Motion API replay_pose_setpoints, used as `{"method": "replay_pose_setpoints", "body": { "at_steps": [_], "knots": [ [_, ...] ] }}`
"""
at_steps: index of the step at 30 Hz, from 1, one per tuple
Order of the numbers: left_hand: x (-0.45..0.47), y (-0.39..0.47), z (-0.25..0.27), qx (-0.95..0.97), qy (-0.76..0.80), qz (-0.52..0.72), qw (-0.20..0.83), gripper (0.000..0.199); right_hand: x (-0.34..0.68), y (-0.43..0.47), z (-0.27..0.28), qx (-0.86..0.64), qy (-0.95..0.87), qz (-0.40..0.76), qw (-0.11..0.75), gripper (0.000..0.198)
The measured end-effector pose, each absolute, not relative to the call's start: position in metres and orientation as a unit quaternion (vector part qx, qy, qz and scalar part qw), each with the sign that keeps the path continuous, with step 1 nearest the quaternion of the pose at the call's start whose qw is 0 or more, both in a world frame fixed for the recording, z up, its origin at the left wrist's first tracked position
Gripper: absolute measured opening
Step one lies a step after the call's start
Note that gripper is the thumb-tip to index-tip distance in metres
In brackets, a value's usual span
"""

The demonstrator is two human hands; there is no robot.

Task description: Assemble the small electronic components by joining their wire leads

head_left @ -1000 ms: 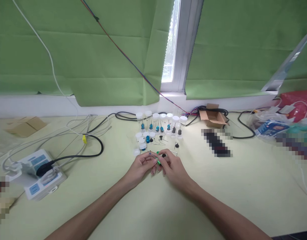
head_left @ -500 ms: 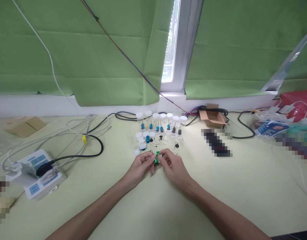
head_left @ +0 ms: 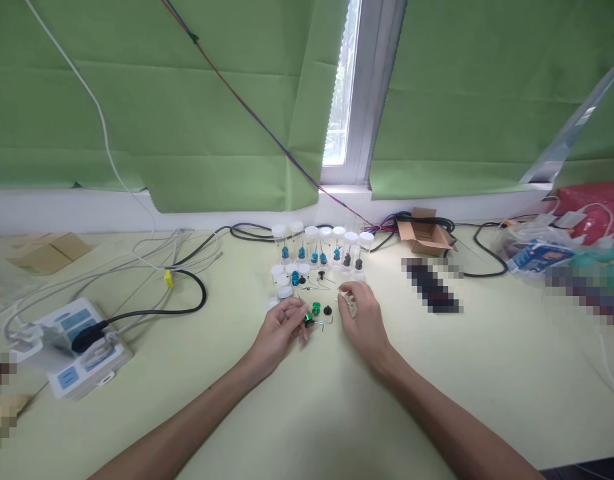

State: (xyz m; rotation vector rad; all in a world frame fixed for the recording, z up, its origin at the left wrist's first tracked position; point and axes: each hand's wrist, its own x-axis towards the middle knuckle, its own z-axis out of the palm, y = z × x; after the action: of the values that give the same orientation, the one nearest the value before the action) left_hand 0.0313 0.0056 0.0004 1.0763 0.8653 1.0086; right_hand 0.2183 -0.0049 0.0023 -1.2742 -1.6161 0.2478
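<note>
My left hand (head_left: 284,327) is closed, thumb and fingertips pinching a small green metal part with a black round base (head_left: 309,323). Just right of it, a thin L-shaped metal rod (head_left: 327,323) shows near the table. A second green spool-like part (head_left: 316,308) and a small black round part (head_left: 327,311) sit between my hands. Curled to the right of these, my right hand (head_left: 363,319) has its thumb and index finger together around something thin; what it is cannot be made out. Blue metal parts (head_left: 295,278) lie just beyond, among white caps (head_left: 283,282).
A row of clear tubes with white lids (head_left: 324,248) stands behind the parts. At the left are a power strip (head_left: 89,347) and tangled cables (head_left: 179,250). An open cardboard box (head_left: 424,235) and plastic-bagged goods (head_left: 541,257) occupy the back right.
My right hand has moved away from my left, up and to the right. The second green part and the black round part now show between the hands. My left hand keeps its grip.
</note>
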Motion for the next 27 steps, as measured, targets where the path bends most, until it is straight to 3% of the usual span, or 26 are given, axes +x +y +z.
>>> {"method": "replay_pose_setpoints", "body": {
  "at_steps": [13,18,27],
  "knots": [
    [0.031,0.003,0.006,0.463,0.375,0.464,0.656,0.038,0.222,0.000,-0.009,-0.513,-0.739,0.146,0.411,0.016],
    [0.031,0.003,0.007,0.490,0.377,0.441,0.651,0.031,0.221,0.000,-0.013,-0.521,-0.751,0.164,0.372,0.015],
    [0.029,0.005,0.000,0.539,0.384,0.420,0.621,0.024,0.220,0.001,-0.012,-0.523,-0.747,0.172,0.373,0.012]
  ]
}}
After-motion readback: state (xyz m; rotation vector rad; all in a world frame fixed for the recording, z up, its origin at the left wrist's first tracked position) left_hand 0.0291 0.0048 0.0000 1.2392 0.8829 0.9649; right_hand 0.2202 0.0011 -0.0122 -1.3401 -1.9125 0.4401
